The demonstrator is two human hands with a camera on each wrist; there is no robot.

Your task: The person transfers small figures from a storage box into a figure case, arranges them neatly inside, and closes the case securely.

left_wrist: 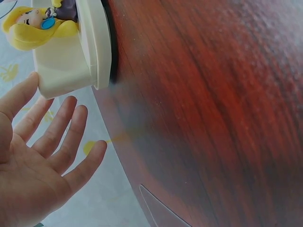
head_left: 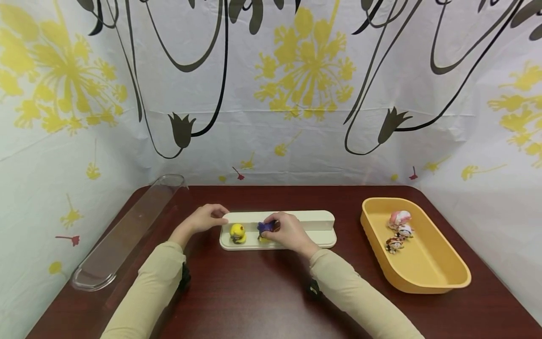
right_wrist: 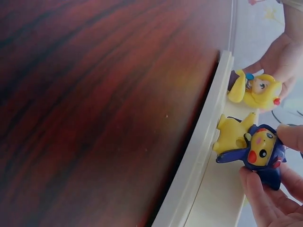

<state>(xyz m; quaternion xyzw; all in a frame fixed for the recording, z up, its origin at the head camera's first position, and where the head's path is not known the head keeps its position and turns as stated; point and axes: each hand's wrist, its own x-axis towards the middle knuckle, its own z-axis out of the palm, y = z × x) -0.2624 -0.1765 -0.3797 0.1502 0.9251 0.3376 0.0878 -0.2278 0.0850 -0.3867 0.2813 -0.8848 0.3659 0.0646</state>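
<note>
At the middle of a dark red-brown worktop (head_left: 245, 296), a person's right hand (head_left: 292, 231) pinches a small yellow figurine in a dark blue hood (right_wrist: 260, 149), thumb on one side of its head and fingers on the other. The figurine is upright, its feet at the lower front step of a long cream stand (head_left: 317, 236); whether they bear on it is hard to tell. The left hand (head_left: 207, 217) is open, its fingers spread and slightly bent, with fingertips at the left end of the stand's raised back step.

Between the two hands, on the front step near its left end, stands a yellow-haired figurine (head_left: 238, 233) in a dark dress with a blue piece at the chest.

Farther out, to the right, sits a deep yellow tray (head_left: 432, 270) with rounded corners. Inside, near its left side, three small figurines (head_left: 404, 231) lie close together, the farthest pink and white. Along the worktop's left edge lies a long, clear plastic cover (head_left: 127, 230). Behind everything hangs pale cloth (head_left: 313, 165) printed with yellow and dark flowers.
</note>
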